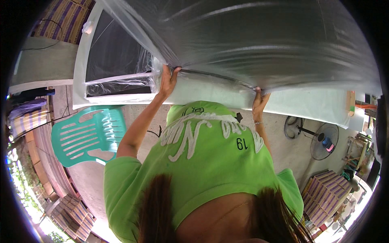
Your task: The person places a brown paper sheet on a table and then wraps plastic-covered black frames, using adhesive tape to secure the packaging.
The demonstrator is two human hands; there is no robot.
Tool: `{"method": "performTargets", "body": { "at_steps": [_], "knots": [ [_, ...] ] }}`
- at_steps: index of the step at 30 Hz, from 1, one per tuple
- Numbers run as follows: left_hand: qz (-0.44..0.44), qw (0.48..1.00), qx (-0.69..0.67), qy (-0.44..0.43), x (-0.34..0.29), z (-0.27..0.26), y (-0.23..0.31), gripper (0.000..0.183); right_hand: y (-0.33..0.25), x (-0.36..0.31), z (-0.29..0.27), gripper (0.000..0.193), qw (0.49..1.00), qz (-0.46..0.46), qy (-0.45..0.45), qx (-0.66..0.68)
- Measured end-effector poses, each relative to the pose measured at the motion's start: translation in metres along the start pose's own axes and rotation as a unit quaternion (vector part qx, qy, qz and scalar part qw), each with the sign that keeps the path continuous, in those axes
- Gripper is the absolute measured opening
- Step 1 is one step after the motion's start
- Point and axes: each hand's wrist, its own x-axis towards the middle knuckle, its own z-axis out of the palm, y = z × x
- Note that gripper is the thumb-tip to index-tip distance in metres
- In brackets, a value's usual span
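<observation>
A large clear plastic sheet (259,44) stretches over a dark surface across the top of the head view, with creases running toward my hands. My left hand (168,82) grips the sheet's near edge, where the film bunches at the fingertips. Further right, my right hand (259,104) holds the same edge between thumb and fingers. Between the hands the edge runs as a dark, taut line above a pale work surface (219,87). At the left, a white frame (80,69) surrounds dark panels, partly covered by wrinkled film.
A green plastic chair (87,135) stands at the left, below the white frame. To the right on the floor is an electric fan (324,141). Striped cardboard boxes (327,193) are stacked at the lower right, with more boxes (71,216) at the lower left.
</observation>
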Motion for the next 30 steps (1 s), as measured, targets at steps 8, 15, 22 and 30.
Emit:
{"method": "performTargets", "body": {
  "at_steps": [8,15,22,30],
  "knots": [
    [-0.006,0.998,-0.04,0.057,0.033,-0.008,0.046,0.03,-0.052,0.061,0.031,0.042,0.997,-0.05,0.051,-0.013],
    [0.032,0.994,-0.03,0.1,0.098,0.005,0.067,0.033,-0.058,0.135,0.053,0.022,0.994,-0.076,0.012,-0.076],
    [-0.024,0.99,0.106,0.092,0.094,0.03,-0.037,0.051,0.007,0.135,0.043,0.04,0.975,0.007,0.028,-0.222],
    [-0.096,0.975,0.197,0.033,0.082,0.029,-0.025,0.067,0.006,0.124,0.032,0.058,0.937,0.022,-0.046,-0.346]
  ]
}}
